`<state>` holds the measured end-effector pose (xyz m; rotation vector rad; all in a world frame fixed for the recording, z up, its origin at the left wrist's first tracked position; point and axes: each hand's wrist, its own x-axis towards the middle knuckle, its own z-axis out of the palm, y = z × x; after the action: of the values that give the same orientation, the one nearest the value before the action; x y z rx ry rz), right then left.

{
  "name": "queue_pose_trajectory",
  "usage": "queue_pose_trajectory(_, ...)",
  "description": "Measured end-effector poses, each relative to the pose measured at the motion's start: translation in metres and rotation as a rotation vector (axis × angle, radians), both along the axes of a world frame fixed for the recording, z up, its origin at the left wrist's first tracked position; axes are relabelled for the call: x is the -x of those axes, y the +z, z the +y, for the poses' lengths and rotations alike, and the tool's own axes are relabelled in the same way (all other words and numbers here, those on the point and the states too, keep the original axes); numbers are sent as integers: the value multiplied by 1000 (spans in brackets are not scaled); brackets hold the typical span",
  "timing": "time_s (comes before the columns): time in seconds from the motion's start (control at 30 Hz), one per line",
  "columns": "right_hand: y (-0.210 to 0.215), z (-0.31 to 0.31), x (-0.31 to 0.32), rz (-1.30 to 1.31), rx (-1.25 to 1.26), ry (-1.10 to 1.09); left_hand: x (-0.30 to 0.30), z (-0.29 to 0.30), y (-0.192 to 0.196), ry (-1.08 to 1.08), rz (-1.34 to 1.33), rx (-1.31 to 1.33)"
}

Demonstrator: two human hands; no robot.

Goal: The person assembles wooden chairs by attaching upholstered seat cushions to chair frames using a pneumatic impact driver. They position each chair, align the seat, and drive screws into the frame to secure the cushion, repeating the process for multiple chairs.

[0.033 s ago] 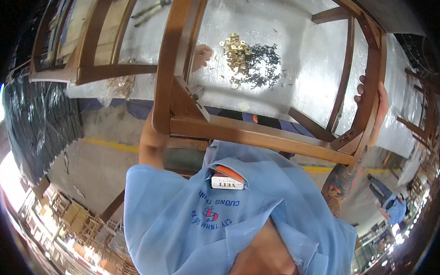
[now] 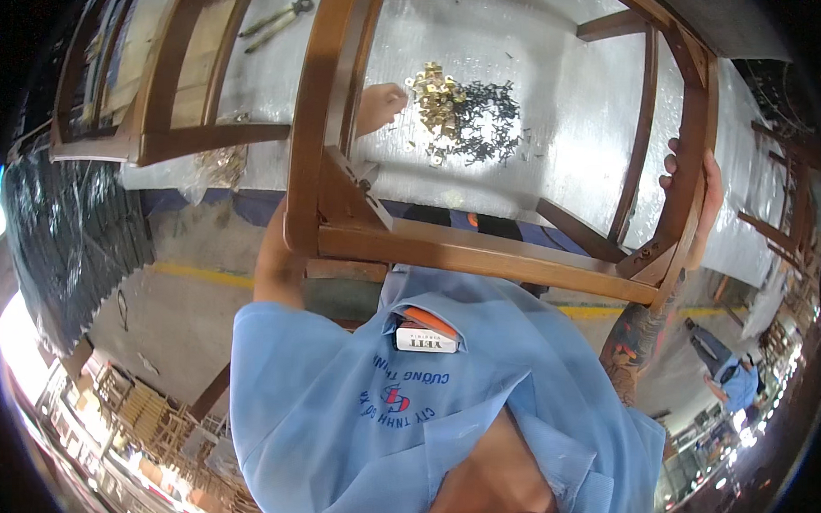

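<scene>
The left hand (image 2: 379, 108) is beside a heap of brass-coloured pieces (image 2: 436, 108), its fingers curled; whether anything is pinched in them I cannot tell. The right hand (image 2: 709, 195), well apart from it, is clamped around the side rail of a brown wooden frame (image 2: 483, 259), which is tilted up in front of the person's chest. The frame's left post stands in the way, crossing in front of the left arm and hiding part of it. Through the frame's opening, a patch of black screws (image 2: 487, 123) adjoins the brass heap on a table (image 2: 560, 108) covered in shiny sheeting. Farther left are a second wooden frame (image 2: 211, 136) and long-handled pincers (image 2: 276, 24). Near the table edge, a clear plastic bag (image 2: 222, 164) contains small brownish pieces, too blurred to identify. The shirt pocket (image 2: 418, 301) holds a white packet (image 2: 426, 339) and something orange (image 2: 429, 320). Beyond, another person (image 2: 740, 386) in blue is at the right, and stacked wooden parts (image 2: 143, 410) fill the lower left.
</scene>
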<state>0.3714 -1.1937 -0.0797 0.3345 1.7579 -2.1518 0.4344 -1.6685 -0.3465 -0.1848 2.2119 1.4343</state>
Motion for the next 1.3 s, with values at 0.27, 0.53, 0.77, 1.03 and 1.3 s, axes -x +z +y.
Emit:
queue_pose_trajectory(0.27, 2, 6, -9, 19, 1, -72, 67, 52, -49, -290, 188, 402)
queue_pose_trajectory(0.53, 4, 8, -10, 48, -58, -103, 69, 78, -52, -279, 276, 497)
queue_pose_trajectory(0.77, 1, 9, -6, 58, -75, -119, 75, 57, -54, -186, 162, 190)
queue_pose_trajectory(1.03, -5, 5, -4, 113, -82, -112, 60, 33, -17, 222, -389, -886)
queue_pose_trajectory(1.3, -6, 0, 0, 101, -92, -104, 57, 39, 33, 327, -456, -890)
